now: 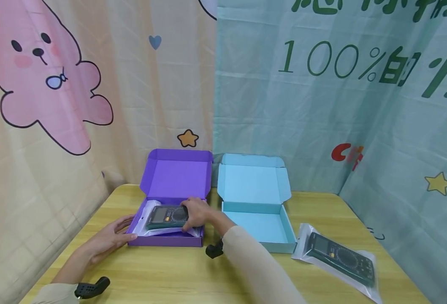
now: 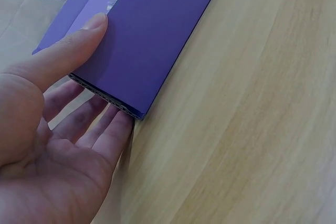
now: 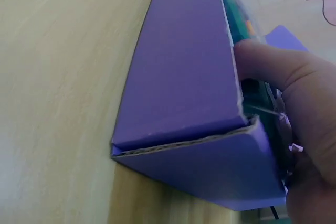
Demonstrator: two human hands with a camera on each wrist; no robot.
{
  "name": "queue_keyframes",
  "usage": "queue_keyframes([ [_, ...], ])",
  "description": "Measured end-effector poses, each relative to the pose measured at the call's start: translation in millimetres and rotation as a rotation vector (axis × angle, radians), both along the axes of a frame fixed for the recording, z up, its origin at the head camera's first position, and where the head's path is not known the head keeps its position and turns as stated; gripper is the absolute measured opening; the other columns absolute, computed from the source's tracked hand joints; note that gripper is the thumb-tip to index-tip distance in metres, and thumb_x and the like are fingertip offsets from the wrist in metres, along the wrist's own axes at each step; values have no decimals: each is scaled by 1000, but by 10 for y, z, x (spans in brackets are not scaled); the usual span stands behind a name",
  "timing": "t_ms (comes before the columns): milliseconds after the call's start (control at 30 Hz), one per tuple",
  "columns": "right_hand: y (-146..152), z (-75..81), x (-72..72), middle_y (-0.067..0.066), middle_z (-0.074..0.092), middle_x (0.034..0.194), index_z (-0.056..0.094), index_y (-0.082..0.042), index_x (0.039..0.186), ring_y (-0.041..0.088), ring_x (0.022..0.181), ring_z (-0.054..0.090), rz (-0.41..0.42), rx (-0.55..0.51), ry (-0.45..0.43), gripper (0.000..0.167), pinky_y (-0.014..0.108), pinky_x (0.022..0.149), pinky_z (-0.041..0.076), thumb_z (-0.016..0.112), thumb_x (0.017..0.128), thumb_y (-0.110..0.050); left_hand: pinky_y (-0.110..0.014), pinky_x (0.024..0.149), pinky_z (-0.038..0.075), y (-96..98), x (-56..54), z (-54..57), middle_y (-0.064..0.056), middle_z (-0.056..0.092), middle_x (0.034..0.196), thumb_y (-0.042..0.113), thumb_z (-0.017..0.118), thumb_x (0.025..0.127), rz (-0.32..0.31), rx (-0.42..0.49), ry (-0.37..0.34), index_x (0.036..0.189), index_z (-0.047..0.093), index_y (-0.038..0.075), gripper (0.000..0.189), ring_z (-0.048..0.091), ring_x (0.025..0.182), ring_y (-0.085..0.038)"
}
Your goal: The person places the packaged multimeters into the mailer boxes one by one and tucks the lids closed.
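A purple cardboard box (image 1: 165, 241) stands on the table with its lid raised. In it lies a dark green multimeter (image 1: 158, 215) in a clear plastic bag, its dial end partly hidden. My right hand (image 1: 197, 212) grips that dial end; the right wrist view shows the thumb reaching over the front wall onto the green casing. At the box's front left corner, my left hand (image 1: 111, 237) holds on. Its thumb (image 2: 79, 45) lies against the front wall while the other fingers go round the left side, their tips partly hidden.
Right beside the purple box stands an open light blue box (image 1: 259, 228) with a bare bottom. A second bagged multimeter (image 1: 339, 257) lies on the wooden table (image 1: 162, 278) at the right. Printed curtains (image 1: 276, 109) hang close behind the boxes.
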State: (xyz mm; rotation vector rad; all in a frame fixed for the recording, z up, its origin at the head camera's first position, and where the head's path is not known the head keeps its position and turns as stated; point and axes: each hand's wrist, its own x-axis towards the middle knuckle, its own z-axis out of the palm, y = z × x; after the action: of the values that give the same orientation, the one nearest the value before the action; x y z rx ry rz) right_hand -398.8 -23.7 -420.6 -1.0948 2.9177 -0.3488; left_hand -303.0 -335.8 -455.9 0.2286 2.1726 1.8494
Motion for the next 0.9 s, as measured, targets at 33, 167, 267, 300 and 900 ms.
queue_keyframes([
  [33,4,-16,3,-1,60,119,59,-10,142,14,102,52,4,6,-1,83,29,91,43,92,72,-41,-35,106,43,0,1,-1,-33,9,165,10,70,100,0,-1,1,162,8,-4,89,27,146,-45],
  [167,2,-57,10,-1,62,122,61,-11,140,13,102,53,14,23,12,81,29,92,43,92,73,-44,-34,105,44,5,0,0,-32,9,166,11,69,100,2,-4,-7,162,8,-3,88,26,147,-47],
  [267,-8,-67,6,-2,63,120,61,-11,140,12,100,54,17,32,22,81,28,91,44,92,72,-44,-34,105,43,3,7,0,-32,8,166,11,69,100,-3,-5,-9,163,7,-3,89,24,147,-47],
  [300,-11,-71,5,-2,63,120,61,-12,140,12,100,54,16,36,24,82,28,91,45,92,72,-45,-34,106,43,1,8,0,-32,8,166,11,69,100,-1,-8,-10,163,7,-2,89,24,147,-47],
  [900,110,-34,3,6,51,152,49,-11,155,22,139,47,34,-241,-185,88,35,112,41,86,84,-49,-32,99,51,-43,-26,67,-39,12,161,4,72,97,-40,19,27,159,9,-10,89,40,139,-46],
])
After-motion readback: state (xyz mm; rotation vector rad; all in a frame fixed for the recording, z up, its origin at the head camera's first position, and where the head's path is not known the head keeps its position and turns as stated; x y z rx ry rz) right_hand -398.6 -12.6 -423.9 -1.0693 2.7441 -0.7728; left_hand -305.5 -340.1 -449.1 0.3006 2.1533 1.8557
